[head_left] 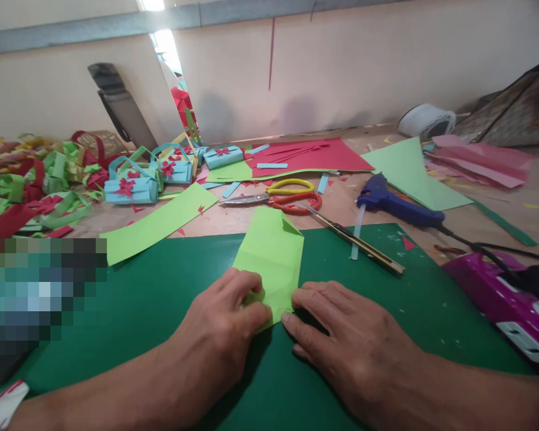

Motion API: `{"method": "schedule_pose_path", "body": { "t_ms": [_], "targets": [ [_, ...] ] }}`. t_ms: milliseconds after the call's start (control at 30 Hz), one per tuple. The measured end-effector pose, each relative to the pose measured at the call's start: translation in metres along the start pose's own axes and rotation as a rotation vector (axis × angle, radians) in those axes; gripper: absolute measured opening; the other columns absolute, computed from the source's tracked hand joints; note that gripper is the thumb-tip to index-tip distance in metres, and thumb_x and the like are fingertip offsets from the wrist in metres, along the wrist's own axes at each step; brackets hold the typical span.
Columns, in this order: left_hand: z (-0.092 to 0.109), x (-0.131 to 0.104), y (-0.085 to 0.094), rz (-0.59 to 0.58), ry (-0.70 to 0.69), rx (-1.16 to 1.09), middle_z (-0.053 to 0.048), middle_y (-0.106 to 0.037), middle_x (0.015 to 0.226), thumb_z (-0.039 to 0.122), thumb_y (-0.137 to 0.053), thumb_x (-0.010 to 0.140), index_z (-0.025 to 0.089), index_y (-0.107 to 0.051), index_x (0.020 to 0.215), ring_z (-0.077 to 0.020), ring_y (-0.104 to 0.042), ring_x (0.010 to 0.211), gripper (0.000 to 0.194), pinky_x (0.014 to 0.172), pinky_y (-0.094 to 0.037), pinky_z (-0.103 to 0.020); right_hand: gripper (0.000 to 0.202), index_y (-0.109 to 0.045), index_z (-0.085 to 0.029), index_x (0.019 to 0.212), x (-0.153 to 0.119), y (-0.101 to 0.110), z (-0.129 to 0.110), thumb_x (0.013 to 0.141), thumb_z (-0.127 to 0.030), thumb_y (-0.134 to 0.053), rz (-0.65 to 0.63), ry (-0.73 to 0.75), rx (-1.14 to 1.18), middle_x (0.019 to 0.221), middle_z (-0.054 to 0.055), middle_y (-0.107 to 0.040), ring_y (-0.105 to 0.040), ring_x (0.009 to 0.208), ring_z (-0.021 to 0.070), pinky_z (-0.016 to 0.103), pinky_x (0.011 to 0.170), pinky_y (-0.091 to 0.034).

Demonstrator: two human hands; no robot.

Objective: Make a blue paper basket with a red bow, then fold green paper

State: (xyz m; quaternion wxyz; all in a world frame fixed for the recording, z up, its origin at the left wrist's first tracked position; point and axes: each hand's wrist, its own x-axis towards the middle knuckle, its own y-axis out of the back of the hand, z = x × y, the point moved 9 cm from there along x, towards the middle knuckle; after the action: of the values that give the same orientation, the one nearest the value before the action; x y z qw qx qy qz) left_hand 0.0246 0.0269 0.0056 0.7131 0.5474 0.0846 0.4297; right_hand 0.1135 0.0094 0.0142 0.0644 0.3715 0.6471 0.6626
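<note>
A strip of light green paper (272, 251), creased along its edges and folded at the far right corner, lies on the green cutting mat (170, 299). My left hand (227, 317) is closed on the strip's near left edge, thumb and curled fingers pinching it. At the near right corner, my right hand (341, 332) pinches the paper's edge between thumb and fingers. The right hand's lower fingers are partly hidden beneath it. Beyond the strip lie scissors (278, 196) with yellow and red handles, and a box cutter (357, 239) rests to its right.
A blue glue gun (395, 200) with a glue stick lies right, beside a magenta power strip (489, 299). Small blue paper bags (132, 187), a green strip (161, 224) and red sheets (314, 154) stand behind. A blurred-out object (40, 299) occupies the left.
</note>
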Motion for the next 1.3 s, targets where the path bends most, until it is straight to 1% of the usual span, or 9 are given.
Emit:
{"method": "schedule_pose_path", "body": {
  "t_ms": [133,233,333,400,633,833,967,1133,1300],
  "targets": [
    [0.025,-0.007,-0.015,-0.148,-0.193,0.236,-0.010,-0.058,0.095,0.011,-0.038,0.088,0.015,-0.060,0.087,-0.0217,-0.048,0.081,0.023,0.071,-0.044,-0.037,0.026,-0.066,-0.014,0.089,-0.001,0.000,-0.001,0.093,-0.019,-0.040,0.014,0.010,-0.008,0.084,0.009,-0.062,-0.055,0.080,0.0222,0.037,0.071,-0.044],
    [0.029,-0.006,-0.020,-0.269,-0.140,0.293,-0.010,-0.059,0.092,0.020,-0.046,0.084,0.015,-0.061,0.093,-0.0251,-0.049,0.084,0.018,0.072,-0.046,-0.040,0.031,-0.066,-0.013,0.090,-0.002,0.001,-0.002,0.095,-0.019,-0.035,0.021,0.020,-0.031,0.085,0.010,-0.063,-0.056,0.081,0.0228,0.039,0.072,-0.043],
    [0.028,-0.003,-0.021,-0.382,-0.060,0.279,-0.009,-0.059,0.098,0.032,-0.056,0.080,0.016,-0.061,0.101,-0.0272,-0.049,0.088,0.027,0.075,-0.047,-0.042,0.034,-0.065,-0.012,0.096,-0.003,-0.001,-0.004,0.095,-0.018,-0.032,0.003,0.037,-0.072,0.088,0.011,-0.064,-0.057,0.082,0.0235,0.041,0.074,-0.042],
    [0.028,-0.002,-0.021,-0.407,-0.049,0.258,-0.010,-0.059,0.101,0.035,-0.057,0.080,0.016,-0.061,0.103,-0.0282,-0.049,0.091,0.030,0.077,-0.048,-0.043,0.034,-0.065,-0.011,0.097,-0.003,0.001,-0.006,0.095,-0.017,-0.032,0.017,0.050,-0.099,0.090,0.011,-0.065,-0.057,0.084,0.0241,0.041,0.074,-0.042],
    [0.026,-0.003,-0.021,-0.355,-0.068,0.228,-0.011,-0.059,0.101,0.033,-0.051,0.086,0.012,-0.058,0.112,-0.0287,-0.049,0.093,0.034,0.081,-0.047,-0.046,0.032,-0.065,-0.011,0.095,-0.005,0.000,-0.008,0.096,-0.018,-0.034,0.033,0.054,-0.145,0.093,0.012,-0.066,-0.058,0.087,0.0237,0.041,0.076,-0.041],
    [0.024,-0.003,-0.020,-0.331,-0.063,0.185,-0.009,-0.059,0.096,0.039,-0.052,0.086,0.013,-0.055,0.114,-0.0277,-0.050,0.088,0.038,0.075,-0.049,-0.047,0.029,-0.064,-0.014,0.085,-0.002,-0.004,-0.008,0.095,-0.021,-0.038,-0.009,0.072,-0.157,0.081,0.006,-0.063,-0.057,0.079,0.0210,0.041,0.078,-0.038],
    [0.025,-0.006,-0.011,-0.244,-0.103,0.181,-0.009,-0.061,0.097,0.034,-0.051,0.088,0.014,-0.059,0.106,-0.0271,-0.052,0.089,0.028,0.076,-0.051,-0.046,0.028,-0.064,-0.013,0.088,-0.001,-0.002,-0.006,0.095,-0.022,-0.039,-0.005,0.060,-0.161,0.082,0.006,-0.063,-0.056,0.079,0.0210,0.041,0.077,-0.038],
    [0.026,-0.017,0.003,-0.095,-0.202,0.228,-0.011,-0.063,0.115,0.028,-0.053,0.088,0.011,-0.061,0.107,-0.0288,-0.053,0.105,0.027,0.090,-0.050,-0.044,0.031,-0.064,-0.012,0.088,-0.002,0.001,-0.007,0.096,-0.022,-0.035,-0.001,0.062,-0.173,0.081,0.007,-0.063,-0.056,0.078,0.0210,0.040,0.077,-0.039],
    [0.028,-0.022,0.010,-0.005,-0.262,0.241,-0.012,-0.066,0.113,0.024,-0.055,0.088,0.009,-0.065,0.100,-0.0275,-0.059,0.102,0.022,0.090,-0.051,-0.042,0.034,-0.064,-0.012,0.087,-0.002,0.001,-0.008,0.097,-0.022,-0.032,-0.021,0.069,-0.167,0.080,0.008,-0.063,-0.056,0.077,0.0211,0.040,0.076,-0.040]
  ]
}}
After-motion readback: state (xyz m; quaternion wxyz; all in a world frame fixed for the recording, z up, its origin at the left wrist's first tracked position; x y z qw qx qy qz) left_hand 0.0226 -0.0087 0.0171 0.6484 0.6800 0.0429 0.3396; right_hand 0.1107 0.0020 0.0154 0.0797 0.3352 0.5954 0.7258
